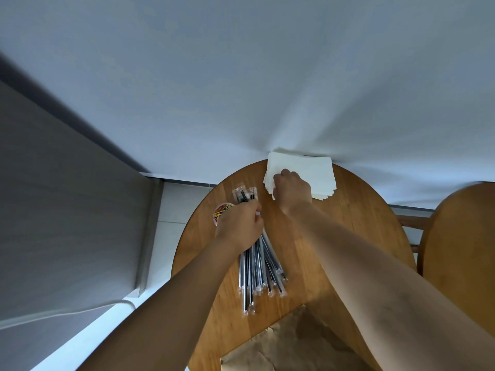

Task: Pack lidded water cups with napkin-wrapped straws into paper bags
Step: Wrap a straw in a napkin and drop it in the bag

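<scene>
1. We are working at a round wooden table [361, 210] pushed against a white wall, and everything for the wrapping step sits at its far half — within reach of both arms at once, which seems to be why it is laid out so.

2. Our left hand [238, 226] is over the upper part of the straws [261, 266], a loose sheaf of black straws in clear sleeves fanned toward us. The fingers are curled and appear to pinch one or a few straws near the top. How many, we cannot tell — the hand hides the contact.

3. Our right hand [292, 187] rests on the near left corner of the napkins [313, 170], a white stack touching the wall. The fingers are curled down onto the paper, seemingly pinching the top sheet to peel it off; the grip itself is hidden under the knuckles.

4. We judge the two hands work in parallel so that one straw and one napkin come free together for wrapping.

5. A small cup of coloured paper clips [222, 210] stands just left of the straws, partly behind the left hand — probably kept close for fastening.

6. A brown paper bag [289, 352] lies flat at the near edge, under our arms, waiting. No lidded cups are in view, so packing has not begun.

7. A second wooden table [460, 250] stands at the right.
</scene>
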A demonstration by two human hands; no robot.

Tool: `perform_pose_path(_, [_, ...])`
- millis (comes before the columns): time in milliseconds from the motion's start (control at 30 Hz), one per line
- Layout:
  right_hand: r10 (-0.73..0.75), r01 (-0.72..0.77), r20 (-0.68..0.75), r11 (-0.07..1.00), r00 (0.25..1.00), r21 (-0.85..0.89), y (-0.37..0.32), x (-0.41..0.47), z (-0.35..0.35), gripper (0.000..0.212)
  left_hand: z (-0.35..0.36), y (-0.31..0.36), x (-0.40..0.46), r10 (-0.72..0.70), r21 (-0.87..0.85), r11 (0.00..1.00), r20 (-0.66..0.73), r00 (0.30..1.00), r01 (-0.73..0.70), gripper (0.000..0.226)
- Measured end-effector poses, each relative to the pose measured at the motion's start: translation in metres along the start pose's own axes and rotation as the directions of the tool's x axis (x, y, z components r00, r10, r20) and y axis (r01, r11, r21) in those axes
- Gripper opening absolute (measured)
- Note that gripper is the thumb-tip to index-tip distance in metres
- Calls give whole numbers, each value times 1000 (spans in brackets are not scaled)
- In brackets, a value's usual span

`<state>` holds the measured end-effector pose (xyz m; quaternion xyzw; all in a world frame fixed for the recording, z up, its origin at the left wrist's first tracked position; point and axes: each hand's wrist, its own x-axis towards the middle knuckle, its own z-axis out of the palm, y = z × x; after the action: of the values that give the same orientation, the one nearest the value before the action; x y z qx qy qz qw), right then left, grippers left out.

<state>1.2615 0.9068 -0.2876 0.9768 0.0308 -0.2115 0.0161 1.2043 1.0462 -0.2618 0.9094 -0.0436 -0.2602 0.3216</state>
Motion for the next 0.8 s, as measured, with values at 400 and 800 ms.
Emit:
perform_pose_path(400, [-33,33,-44,999,998,-11,14,1,4,17,-4,0,3,14,22,1000,4,1000,-14,30])
perform_pose_path(800, [82,-42,29,161,996,986,-18,-81,-70,29,-39,2,-3,-36,-508,859,61,998,62,56])
